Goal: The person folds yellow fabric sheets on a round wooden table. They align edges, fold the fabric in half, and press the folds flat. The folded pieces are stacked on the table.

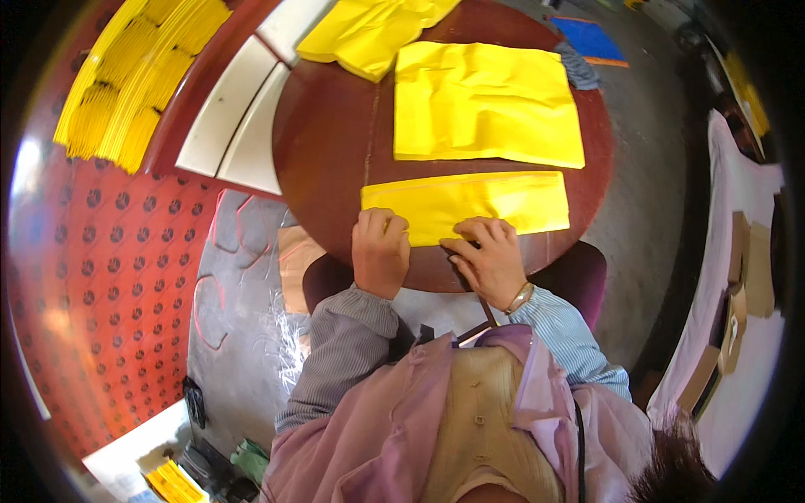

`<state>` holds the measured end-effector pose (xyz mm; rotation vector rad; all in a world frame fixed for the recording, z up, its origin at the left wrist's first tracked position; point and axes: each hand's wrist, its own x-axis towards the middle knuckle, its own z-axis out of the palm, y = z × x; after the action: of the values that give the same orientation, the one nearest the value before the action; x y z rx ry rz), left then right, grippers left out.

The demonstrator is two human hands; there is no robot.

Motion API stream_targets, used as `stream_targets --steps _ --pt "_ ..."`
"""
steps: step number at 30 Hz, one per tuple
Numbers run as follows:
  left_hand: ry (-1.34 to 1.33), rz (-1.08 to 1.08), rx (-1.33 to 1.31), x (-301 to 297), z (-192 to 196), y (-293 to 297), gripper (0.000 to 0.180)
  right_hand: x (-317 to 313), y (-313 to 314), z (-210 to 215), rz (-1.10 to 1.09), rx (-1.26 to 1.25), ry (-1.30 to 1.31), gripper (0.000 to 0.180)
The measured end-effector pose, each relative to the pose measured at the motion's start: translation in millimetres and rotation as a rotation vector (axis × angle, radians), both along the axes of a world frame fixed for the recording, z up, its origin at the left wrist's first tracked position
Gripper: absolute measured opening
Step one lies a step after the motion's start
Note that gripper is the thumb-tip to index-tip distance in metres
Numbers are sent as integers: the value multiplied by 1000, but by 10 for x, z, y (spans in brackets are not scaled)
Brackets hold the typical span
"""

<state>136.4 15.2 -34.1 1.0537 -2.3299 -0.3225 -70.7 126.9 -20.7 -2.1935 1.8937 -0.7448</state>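
Note:
A folded strip of yellow cloth lies along the near part of the round brown table. My left hand is closed at its near left corner, with curled fingers over the edge. At the middle of the near edge, my right hand has bent fingers on the same cloth, its thumb lower and nearer me. The fingertips' undersides are hidden. Just beyond the strip, a larger yellow cloth sheet is spread flat with creases. Another crumpled yellow cloth rests at the far left of the table.
Stacks of folded yellow cloth sit at the upper left, beside white panels. A grey cloth hangs at the table's far right edge. A dark purple chair stands under the near edge. Cardboard boxes are at the right.

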Motion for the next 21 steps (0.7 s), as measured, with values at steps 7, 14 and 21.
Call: stream_targets --steps 7,14,21 --pt "52 -47 41 -223 -78 85 24 -256 113 5 -204 17 -32 38" --pt "-57 -21 58 -262 -1 134 29 -710 505 27 -356 -13 20 27" --pt "-90 -254 -46 -479 -23 149 38 -838 424 171 -389 48 129 17"
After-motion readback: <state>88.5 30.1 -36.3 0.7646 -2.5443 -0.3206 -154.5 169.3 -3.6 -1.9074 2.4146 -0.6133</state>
